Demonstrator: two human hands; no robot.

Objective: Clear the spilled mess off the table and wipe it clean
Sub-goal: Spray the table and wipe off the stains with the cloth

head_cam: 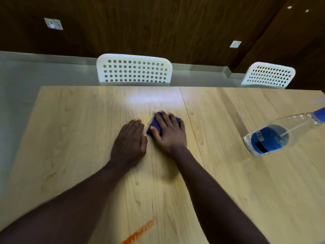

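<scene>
In the upper left of the frame we saw a wall socket (53,24) on the dark wood panelling. Below it the pale wooden table (70,138) filled most of the picture. At the bottom centre an orange streak (139,233) lay smeared on the tabletop, between the two forearms and well apart from both hands.

Just left of centre we saw the left hand (131,140) lying palm down on the bare wood, its fingers straight and pressed together, holding nothing. Right beside it, at the centre, the blue cloth (154,123) sat on the table under the right hand (169,132). That hand pressed flat on the cloth with straight, slightly spread fingers and the thumb on its left edge; only the cloth's edges showed. The picture was blurred around this hand.

Behind the table's far edge a white perforated chair (134,70) stood at upper centre. Further right we noted a second socket (235,44) and a second white chair (268,75).

At the right edge a clear bottle (274,136) with a blue label and blue top rested on the table, well apart from the hands. We could not tell whether it stood upright.
</scene>
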